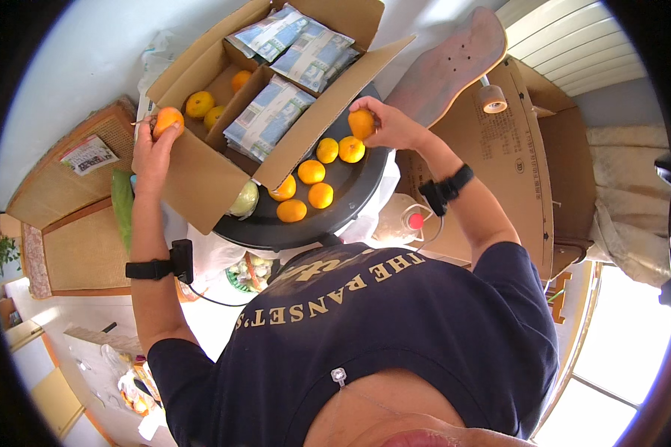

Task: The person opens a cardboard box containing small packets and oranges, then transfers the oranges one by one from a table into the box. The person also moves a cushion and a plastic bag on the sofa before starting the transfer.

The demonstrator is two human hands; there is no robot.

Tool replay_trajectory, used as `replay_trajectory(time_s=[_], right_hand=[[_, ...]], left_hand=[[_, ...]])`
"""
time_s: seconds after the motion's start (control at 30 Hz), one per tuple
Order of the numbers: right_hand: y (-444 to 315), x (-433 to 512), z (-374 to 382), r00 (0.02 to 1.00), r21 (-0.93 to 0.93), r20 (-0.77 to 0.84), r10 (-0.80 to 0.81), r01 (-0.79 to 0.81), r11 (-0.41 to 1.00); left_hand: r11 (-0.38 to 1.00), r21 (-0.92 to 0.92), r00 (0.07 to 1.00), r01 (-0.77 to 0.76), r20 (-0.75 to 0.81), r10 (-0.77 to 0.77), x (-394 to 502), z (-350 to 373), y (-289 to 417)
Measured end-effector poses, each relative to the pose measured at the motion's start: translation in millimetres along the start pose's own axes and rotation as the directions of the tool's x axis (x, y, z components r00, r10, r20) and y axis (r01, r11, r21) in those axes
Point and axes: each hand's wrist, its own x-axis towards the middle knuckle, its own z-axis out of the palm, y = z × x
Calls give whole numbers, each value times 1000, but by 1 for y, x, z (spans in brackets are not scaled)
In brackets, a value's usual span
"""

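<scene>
Held in my left hand (152, 159) is an orange citrus fruit (169, 122), just outside the left side of an open cardboard box (195, 190). My right hand (394, 125) grips another orange fruit (361, 124) beyond the box's near right flap. Below it, several loose orange fruits (320, 195) lie on a round black surface (363, 193). Inside the box, dividers separate compartments; one contains a few citrus fruits (200, 104). Stacks of blue-and-white plastic packets (271, 117) fill other compartments. A pale green wrapped round vegetable (245, 200) sits partly under a flap.
A skateboard deck (447, 67) leans at the right, before a large cardboard carton (481, 162). Near my right forearm stands a clear jug with a red cap (415, 221). A green basket (251, 274) is low down, and a woven-panel chair (84, 246) stands left.
</scene>
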Motion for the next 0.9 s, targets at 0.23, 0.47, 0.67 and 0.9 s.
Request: replay_trajectory(time_s=[0.23,0.47,0.67,0.9], right_hand=[[-64,-64,-10,964,711,101,-245,103,696],[-85,-73,-14,942,804,90,-322,122,581],[-120,-56,-38,936,752,133,-326,119,649],[-212,8,-75,870,237,198,-452,405,883]], left_hand=[[999,40,1000,-20,-7,20,8,0,-16],[998,60,1000,-19,0,19,6,-2,-14],[981,-182,996,-66,43,75,1,2,-8],[991,-96,995,-93,-30,90,-1,2,-6]])
